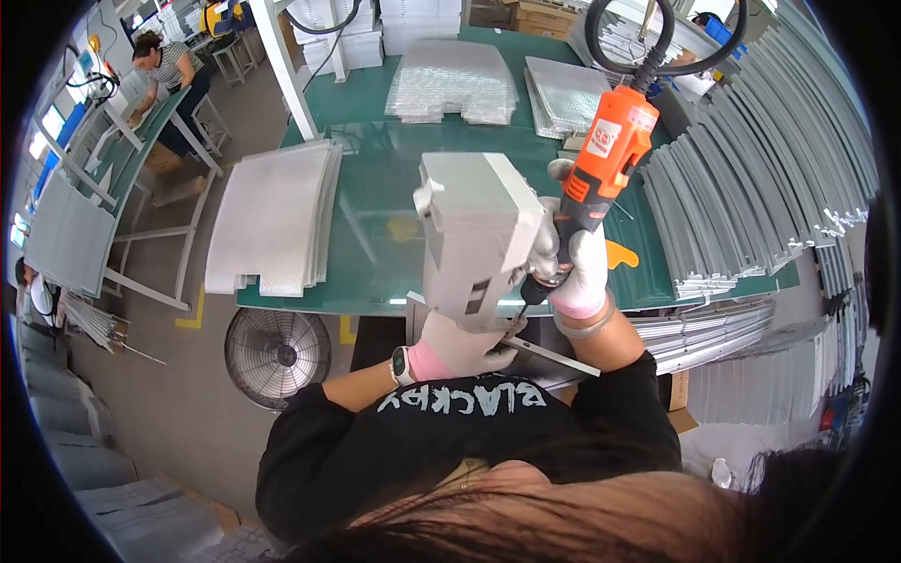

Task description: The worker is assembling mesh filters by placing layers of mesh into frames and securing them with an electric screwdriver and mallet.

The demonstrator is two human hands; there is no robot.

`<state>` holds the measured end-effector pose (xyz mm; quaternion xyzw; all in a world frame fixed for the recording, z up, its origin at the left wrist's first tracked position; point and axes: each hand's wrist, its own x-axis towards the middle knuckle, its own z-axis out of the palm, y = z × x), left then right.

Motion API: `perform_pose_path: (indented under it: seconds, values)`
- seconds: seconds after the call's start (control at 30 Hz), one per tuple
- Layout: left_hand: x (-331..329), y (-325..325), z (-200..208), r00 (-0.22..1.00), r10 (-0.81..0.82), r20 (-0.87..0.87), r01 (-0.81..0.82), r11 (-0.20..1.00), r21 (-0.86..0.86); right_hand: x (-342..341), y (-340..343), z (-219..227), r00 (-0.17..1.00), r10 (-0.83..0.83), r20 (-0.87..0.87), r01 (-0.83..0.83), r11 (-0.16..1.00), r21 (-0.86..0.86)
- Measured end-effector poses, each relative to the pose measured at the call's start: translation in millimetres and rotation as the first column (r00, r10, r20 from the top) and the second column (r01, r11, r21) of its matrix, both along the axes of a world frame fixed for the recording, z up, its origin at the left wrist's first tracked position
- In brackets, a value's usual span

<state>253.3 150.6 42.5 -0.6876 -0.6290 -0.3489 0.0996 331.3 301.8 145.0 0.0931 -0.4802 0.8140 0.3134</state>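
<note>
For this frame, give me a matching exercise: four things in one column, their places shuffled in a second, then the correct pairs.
Things:
1. orange power screwdriver
2. grey folded metal part
3. round fan
4. stack of long grey strips

Places:
A. on the floor under the green table's near edge
B. along the table's right side
C. in the right hand
D. steadied from below by the left hand

Pairs: 1-C, 2-D, 3-A, 4-B

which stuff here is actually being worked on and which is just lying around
In use:
- left hand holding the grey metal housing
- right hand gripping the orange power screwdriver

Lying about:
- stack of grey sheets
- clear plastic stacks
- metal strips
- floor fan
</note>
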Motion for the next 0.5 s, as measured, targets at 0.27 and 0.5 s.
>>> perform_pose_path:
  seconds: [0.27,0.5]
  values:
    - [-4,-4,-25,0.977,-0.111,-0.181,0.102,0.993,-0.055,-3,-2,-21,0.995,0.087,-0.059,-0.092,0.992,-0.090]
    - [-5,1,-17,0.997,-0.072,0.009,0.072,0.996,0.052,-15,7,-7,0.994,0.104,-0.042,-0.106,0.992,-0.061]
